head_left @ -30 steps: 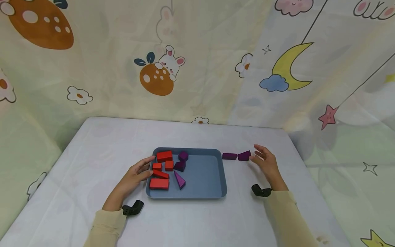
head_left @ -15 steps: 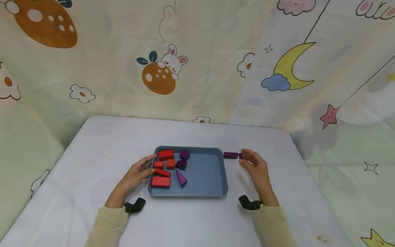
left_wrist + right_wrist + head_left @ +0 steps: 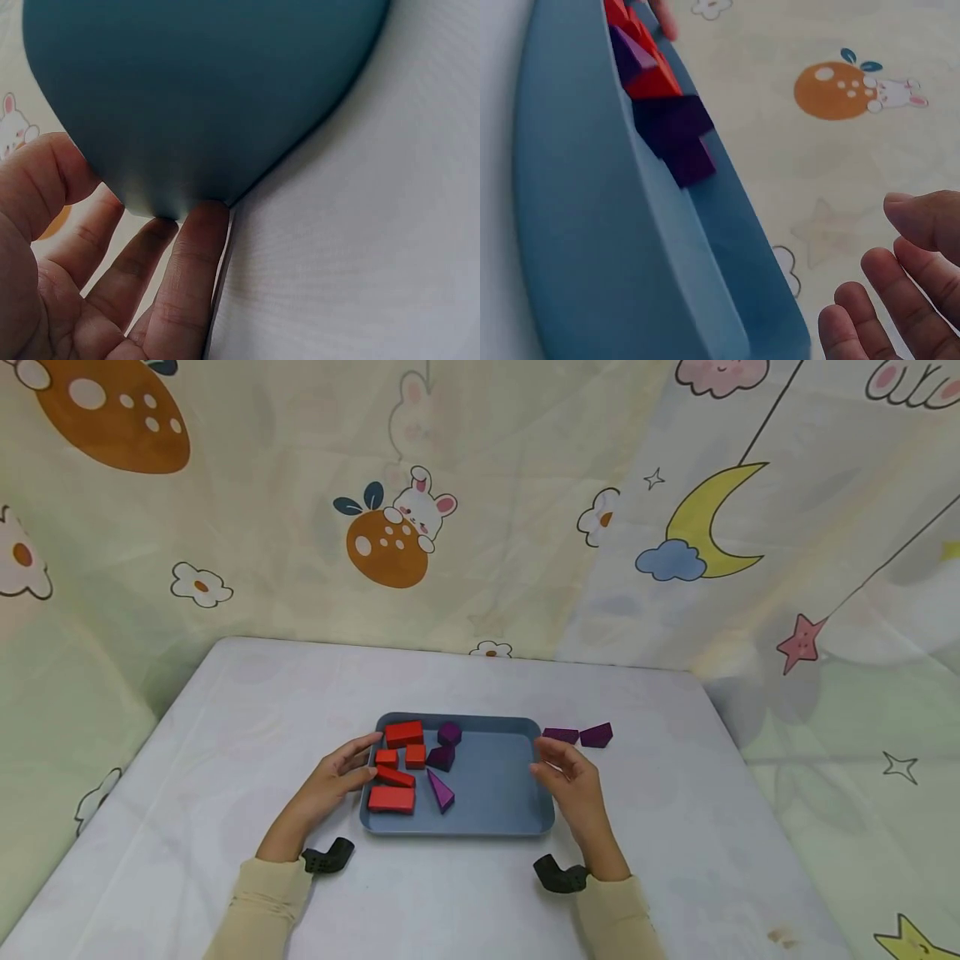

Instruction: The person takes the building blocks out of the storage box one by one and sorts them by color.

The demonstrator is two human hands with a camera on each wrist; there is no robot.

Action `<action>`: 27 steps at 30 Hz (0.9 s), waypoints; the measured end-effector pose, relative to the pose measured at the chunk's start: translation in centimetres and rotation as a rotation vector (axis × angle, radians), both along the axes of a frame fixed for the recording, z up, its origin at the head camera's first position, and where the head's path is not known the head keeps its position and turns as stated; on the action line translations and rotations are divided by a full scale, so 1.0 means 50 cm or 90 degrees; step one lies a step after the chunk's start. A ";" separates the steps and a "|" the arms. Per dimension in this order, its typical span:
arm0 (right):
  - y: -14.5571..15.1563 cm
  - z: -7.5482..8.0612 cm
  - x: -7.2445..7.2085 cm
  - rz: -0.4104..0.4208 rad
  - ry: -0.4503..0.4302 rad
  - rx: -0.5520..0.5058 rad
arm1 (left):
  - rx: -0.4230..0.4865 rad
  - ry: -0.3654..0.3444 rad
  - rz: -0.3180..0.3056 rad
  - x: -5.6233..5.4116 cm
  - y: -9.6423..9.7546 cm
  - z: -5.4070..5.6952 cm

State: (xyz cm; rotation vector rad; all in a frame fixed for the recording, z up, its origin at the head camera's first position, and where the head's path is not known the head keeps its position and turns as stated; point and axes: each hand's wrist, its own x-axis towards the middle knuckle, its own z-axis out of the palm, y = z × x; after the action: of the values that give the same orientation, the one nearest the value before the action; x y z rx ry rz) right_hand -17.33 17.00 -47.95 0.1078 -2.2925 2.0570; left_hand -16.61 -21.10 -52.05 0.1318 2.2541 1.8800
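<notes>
A blue tray point(image 3: 495, 827) lies on the white table. My left hand point(image 3: 330, 789) touches its left side; in the left wrist view, straight fingers point(image 3: 191, 277) rest against the tray's outer wall point(image 3: 202, 90), with the thumb near the rim. My right hand point(image 3: 573, 789), holding nothing, is at the tray's right rim with fingers apart and loosely bent. Several red blocks point(image 3: 392, 799) sit in the tray's left part. Beside them are a rounded purple block point(image 3: 449, 733), a dark purple block point(image 3: 440, 758) and a pointed purple block point(image 3: 441, 792).
Two purple blocks lie outside the tray, beyond my right hand: a long one point(image 3: 561, 735) and a wedge-shaped one point(image 3: 597, 736). A black wrist device point(image 3: 328, 857) is on my left wrist, and another black device point(image 3: 561, 874) on the right. Patterned cloth point(image 3: 510, 527) hangs behind the table.
My right hand has moved left from beside the wedge-shaped purple block to the tray's right rim. Both outer purple blocks remain in place. The left hand stays at the tray's left side.
</notes>
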 end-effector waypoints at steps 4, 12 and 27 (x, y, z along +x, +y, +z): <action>-0.032 -0.009 0.008 0.012 -0.013 -0.012 | -0.002 -0.003 0.001 0.000 0.000 -0.001; -0.086 -0.020 0.018 0.080 0.001 -0.013 | -0.001 -0.012 0.003 -0.002 0.000 -0.002; -0.166 -0.028 0.019 0.207 -0.044 0.075 | 0.007 -0.008 0.002 -0.003 -0.002 -0.001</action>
State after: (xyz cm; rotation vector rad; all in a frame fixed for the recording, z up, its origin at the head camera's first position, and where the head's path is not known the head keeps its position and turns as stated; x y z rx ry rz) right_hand -16.38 8.69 -49.34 0.4510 -2.5864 2.0881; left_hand -16.77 -21.21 -52.10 0.1184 2.2372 1.8896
